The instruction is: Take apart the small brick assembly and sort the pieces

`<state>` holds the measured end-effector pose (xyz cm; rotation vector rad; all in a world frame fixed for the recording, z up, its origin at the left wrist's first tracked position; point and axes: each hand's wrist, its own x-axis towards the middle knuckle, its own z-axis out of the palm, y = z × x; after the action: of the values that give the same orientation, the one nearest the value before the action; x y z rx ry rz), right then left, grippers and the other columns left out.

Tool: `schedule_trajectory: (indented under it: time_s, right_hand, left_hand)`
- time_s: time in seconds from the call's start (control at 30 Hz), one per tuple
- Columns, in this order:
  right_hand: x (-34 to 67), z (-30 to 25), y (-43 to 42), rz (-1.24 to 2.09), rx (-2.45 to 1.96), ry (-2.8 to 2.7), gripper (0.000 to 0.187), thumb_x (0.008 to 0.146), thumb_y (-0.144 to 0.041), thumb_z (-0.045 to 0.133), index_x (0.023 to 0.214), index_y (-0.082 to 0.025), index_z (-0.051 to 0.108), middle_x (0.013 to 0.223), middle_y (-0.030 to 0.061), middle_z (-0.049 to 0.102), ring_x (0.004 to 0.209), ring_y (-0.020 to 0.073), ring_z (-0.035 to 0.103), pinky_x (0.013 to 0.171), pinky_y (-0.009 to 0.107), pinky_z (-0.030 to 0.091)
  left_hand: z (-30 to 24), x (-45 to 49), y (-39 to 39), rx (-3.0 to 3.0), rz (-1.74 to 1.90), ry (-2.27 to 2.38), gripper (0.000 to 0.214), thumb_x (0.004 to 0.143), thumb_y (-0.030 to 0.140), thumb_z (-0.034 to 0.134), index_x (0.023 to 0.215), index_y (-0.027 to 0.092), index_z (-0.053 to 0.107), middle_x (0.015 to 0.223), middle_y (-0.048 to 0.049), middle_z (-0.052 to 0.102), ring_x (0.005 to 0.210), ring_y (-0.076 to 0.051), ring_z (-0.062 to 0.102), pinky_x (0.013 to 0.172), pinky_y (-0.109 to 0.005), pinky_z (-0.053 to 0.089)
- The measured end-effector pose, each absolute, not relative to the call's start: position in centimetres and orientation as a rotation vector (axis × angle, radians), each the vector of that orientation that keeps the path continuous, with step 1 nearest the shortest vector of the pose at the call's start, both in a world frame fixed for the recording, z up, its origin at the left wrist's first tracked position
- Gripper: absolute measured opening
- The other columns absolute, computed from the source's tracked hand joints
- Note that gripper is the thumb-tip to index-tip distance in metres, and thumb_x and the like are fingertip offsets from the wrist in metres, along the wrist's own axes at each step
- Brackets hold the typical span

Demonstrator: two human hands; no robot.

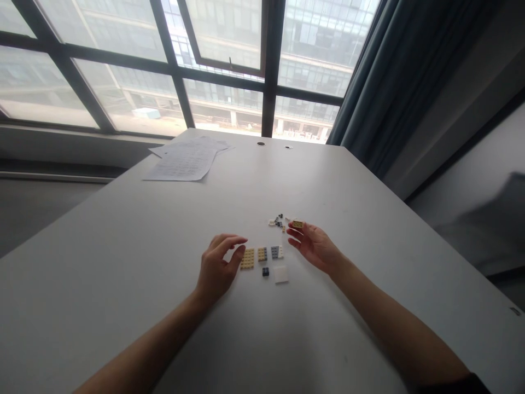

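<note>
My right hand [315, 246] is raised over the table and pinches a small tan building brick [297, 224], its patterned face toward me. My left hand [221, 264] rests beside a tan studded plate [248, 259], thumb and forefinger apart; whether the thumb touches the plate I cannot tell. Between the hands lie a tan and grey-blue brick piece [262, 254] and a grey and white one [277, 251]. Nearer me are a small dark brick [266, 272] and a flat white tile [281, 274].
Behind the brick pieces is a loose pile of small black, white and tan parts [279, 221]. Printed paper sheets [180, 164] lie at the far left of the white table [262, 339]. Windows [221, 104] and a dark curtain [369, 87] stand beyond its far edge.
</note>
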<state>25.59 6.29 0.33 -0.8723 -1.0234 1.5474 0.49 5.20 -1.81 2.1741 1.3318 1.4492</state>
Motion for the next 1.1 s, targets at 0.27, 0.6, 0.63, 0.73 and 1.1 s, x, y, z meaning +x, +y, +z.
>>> schedule_trajectory:
  time_s: [0.27,0.6,0.63,0.73,1.1]
  right_hand:
    - [20.5,0.7,2.8,0.361,-0.988,-2.392,0.013,0.087,-0.025,0.059,0.097,-0.019,0.064,0.11,0.0098,0.06,0.109,0.0236,0.048,0.096,0.042,0.038]
    - [19.3,-1.1,2.5,0.094,-1.088,-2.529,0.021,0.086,-0.03,0.062,0.103,-0.019,0.063,0.112,0.009,0.059,0.112,0.0238,0.046,0.096,0.04,0.036]
    - [19.7,-0.9,2.5,0.123,-1.112,-2.501,0.025,0.084,-0.031,0.064,0.106,-0.019,0.062,0.114,0.0091,0.059,0.112,0.0239,0.046,0.096,0.041,0.037]
    - [21.0,-0.7,2.6,0.19,-1.191,-2.423,0.025,0.081,-0.029,0.068,0.104,-0.02,0.063,0.116,0.0088,0.058,0.11,0.0236,0.046,0.094,0.041,0.037]
    - [21.8,-1.8,2.4,0.181,-1.16,-2.401,0.009,0.082,-0.023,0.066,0.091,-0.022,0.068,0.108,0.0059,0.061,0.107,0.0228,0.048,0.092,0.04,0.037]
  left_hand:
    - [-1.2,-0.2,5.7,2.118,1.511,1.449,0.012,0.085,0.022,0.055,0.089,0.019,0.066,0.086,-0.0019,0.063,0.074,-0.013,0.055,0.065,-0.027,0.046]
    - [-1.6,-2.1,4.3,2.649,1.227,1.135,0.011,0.085,0.017,0.056,0.092,0.019,0.064,0.088,-0.0048,0.064,0.083,-0.018,0.053,0.078,-0.034,0.045]
    - [-1.6,-2.3,4.0,2.706,1.178,1.098,0.012,0.084,0.016,0.057,0.093,0.019,0.064,0.087,-0.0047,0.063,0.082,-0.018,0.053,0.078,-0.034,0.044]
    - [-1.6,-2.5,3.3,2.861,1.032,0.952,0.013,0.084,0.017,0.057,0.095,0.02,0.064,0.085,-0.0042,0.062,0.079,-0.017,0.051,0.075,-0.033,0.042]
    - [-2.0,-1.6,2.7,2.967,0.738,0.853,0.014,0.087,0.023,0.056,0.097,0.023,0.064,0.081,-0.0037,0.059,0.079,-0.019,0.048,0.072,-0.034,0.037]
